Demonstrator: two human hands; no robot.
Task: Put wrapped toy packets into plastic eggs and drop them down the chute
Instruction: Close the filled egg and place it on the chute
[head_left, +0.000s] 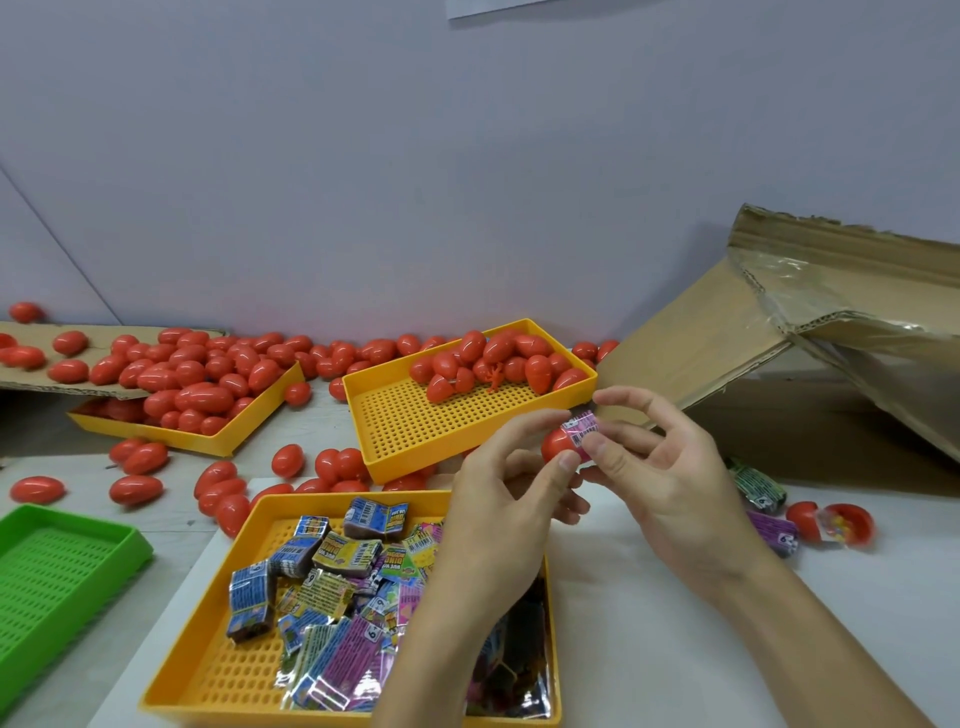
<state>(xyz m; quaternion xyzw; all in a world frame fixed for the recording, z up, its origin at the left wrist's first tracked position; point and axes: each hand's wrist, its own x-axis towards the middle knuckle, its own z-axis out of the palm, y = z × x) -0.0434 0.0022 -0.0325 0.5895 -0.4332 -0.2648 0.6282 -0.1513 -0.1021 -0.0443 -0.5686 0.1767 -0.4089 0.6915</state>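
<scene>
Both hands on one egg half and a packet, mid-air over the table.

Left hand (511, 475) grips a red egg half (556, 446) between thumb and fingers; right hand (660, 467) pinches a pink packet (582, 434) right at the egg's mouth, touching it. Below: orange tray (208, 670) of packets (332, 587). Behind: orange tray (395, 421) with egg halves (498, 358) at its far end. Closed eggs (197, 384) heaped left. Cardboard chute (737, 322) right. Green tray (57, 577) far left.
</scene>
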